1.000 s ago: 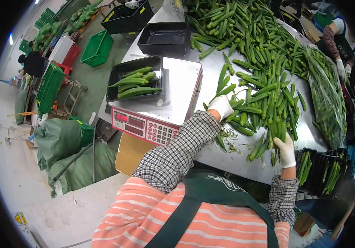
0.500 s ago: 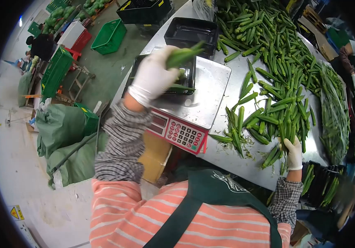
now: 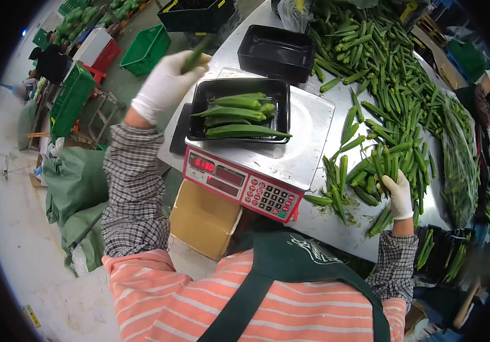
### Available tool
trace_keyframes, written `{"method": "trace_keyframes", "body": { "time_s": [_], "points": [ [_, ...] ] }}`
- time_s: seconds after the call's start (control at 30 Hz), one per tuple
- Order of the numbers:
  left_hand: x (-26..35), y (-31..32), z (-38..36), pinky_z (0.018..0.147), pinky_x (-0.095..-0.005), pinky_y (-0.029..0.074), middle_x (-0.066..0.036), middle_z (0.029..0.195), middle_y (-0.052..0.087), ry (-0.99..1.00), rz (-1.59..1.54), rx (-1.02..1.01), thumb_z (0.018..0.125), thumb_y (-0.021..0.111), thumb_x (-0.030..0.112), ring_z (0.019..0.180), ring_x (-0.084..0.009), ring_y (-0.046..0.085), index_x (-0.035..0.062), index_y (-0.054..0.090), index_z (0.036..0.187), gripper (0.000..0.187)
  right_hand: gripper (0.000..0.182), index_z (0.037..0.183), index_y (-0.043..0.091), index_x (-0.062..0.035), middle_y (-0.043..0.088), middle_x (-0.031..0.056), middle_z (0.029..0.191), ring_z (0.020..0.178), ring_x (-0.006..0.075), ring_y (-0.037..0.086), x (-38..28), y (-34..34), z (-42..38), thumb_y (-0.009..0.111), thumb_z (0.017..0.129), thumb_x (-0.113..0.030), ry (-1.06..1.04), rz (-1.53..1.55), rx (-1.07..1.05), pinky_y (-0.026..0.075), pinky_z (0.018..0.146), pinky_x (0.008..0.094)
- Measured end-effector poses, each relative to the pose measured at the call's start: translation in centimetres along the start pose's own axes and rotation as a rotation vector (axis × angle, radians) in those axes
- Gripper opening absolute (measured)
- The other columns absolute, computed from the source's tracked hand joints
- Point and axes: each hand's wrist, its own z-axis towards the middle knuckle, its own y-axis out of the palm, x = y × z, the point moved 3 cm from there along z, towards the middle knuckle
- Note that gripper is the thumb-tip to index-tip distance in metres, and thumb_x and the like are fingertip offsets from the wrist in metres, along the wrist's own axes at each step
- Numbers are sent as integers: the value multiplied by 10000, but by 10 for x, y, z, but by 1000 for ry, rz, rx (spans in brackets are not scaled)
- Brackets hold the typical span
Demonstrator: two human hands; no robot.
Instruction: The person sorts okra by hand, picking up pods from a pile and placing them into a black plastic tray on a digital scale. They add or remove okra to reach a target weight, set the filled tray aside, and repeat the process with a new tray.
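My left hand (image 3: pixel 168 85), in a white glove, is closed on an okra pod (image 3: pixel 194 56), above and left of a black plastic tray (image 3: pixel 198 90). Several okra pods (image 3: pixel 236 114) lie in that tray, which rests on the metal pan of a red digital scale (image 3: pixel 245 191). Its red display shows figures that look like 0.130. Lower right, my right hand (image 3: pixel 397 196), gloved too, has its fingers round a few okra (image 3: pixel 385 162) at the near edge of a large okra pile (image 3: pixel 393 91).
A second black tray (image 3: pixel 276 51) stands behind the scale. Okra in a clear plastic bag (image 3: pixel 460 165) lies at the table's right side. Green crates (image 3: pixel 145 48) and green sacks (image 3: pixel 74 182) are on the floor at left. Another person's arm (image 3: pixel 487 114) shows at far right.
My left hand has moved left, away from over the tray, still with okra in it. The tray and its pods now show fully. My right hand has shifted slightly upward, gripping okra.
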Motion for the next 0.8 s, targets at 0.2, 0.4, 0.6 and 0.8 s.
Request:
{"method": "trace_keyframes", "body": {
  "time_s": [0.2,0.4,0.6,0.8],
  "points": [
    [-14,-23,-25,791,-222,453,-44,948,648,-76,114,52,869,572,69,868,-88,583,-36,599,1082,239,205,1050,551,2,628,43,889,663,81,546,12,12,33,560,853,-53,-16,-89,52,449,600,212],
    [-17,6,-41,704,-289,470,-114,834,615,115,316,80,792,636,54,746,-185,600,6,625,987,201,227,1047,566,13,634,56,862,691,108,566,33,6,71,569,831,-57,-87,-218,109,454,629,238],
    [-31,29,-40,727,-311,488,-120,882,613,204,366,-23,746,669,39,789,-253,609,21,629,990,248,293,1091,574,4,643,150,927,846,248,621,32,13,79,591,818,-102,-363,-795,320,471,771,320],
    [-7,51,-19,818,-334,477,-122,973,628,375,361,101,723,711,123,938,-273,591,32,621,1044,345,274,1078,558,15,626,140,891,773,195,587,-38,78,60,601,835,-105,-414,-580,141,464,736,287]
  ]
}}
